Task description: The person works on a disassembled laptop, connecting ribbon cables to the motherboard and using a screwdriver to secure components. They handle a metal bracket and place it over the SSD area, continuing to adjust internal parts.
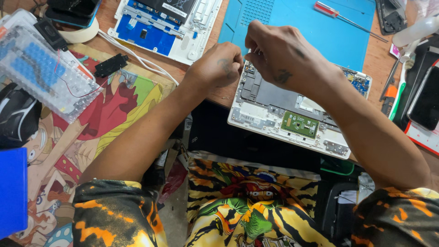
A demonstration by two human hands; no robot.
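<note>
Both hands meet at centre-top of the frame, over the upper left corner of an opened white laptop base (274, 116) w/ grey inner frame. Left hand (218, 67) is curled into a loose fist, fingers tucked, knuckles toward the camera; sits just left of the base's corner, by the desk edge. Right hand (279, 52) is bent at the wrist, fingertips pinched narrow & pointing down at the same corner. Whatever is between the fingertips is too small/hidden, can't tell if either hand holds anything. The two hands nearly touch.

The laptop base lies tilted at centre-right, partly on a blue work mat (320, 23), lower edge hanging past the desk edge. A green circuit board (299, 124) shows in its lower middle, a small blue board (359, 82) at its right corner.

Around it: red-handled screwdriver (329, 10) on the mat, top right. Second white laptop shell (160, 27) w/ blue parts, top centre-left. Clear plastic parts box (43, 73) w/ blue contents at upper left, small black speaker module (111, 65) beside it. Cartoon-print mat (91, 128) at left. Dark phone (425, 98) at right edge.
</note>
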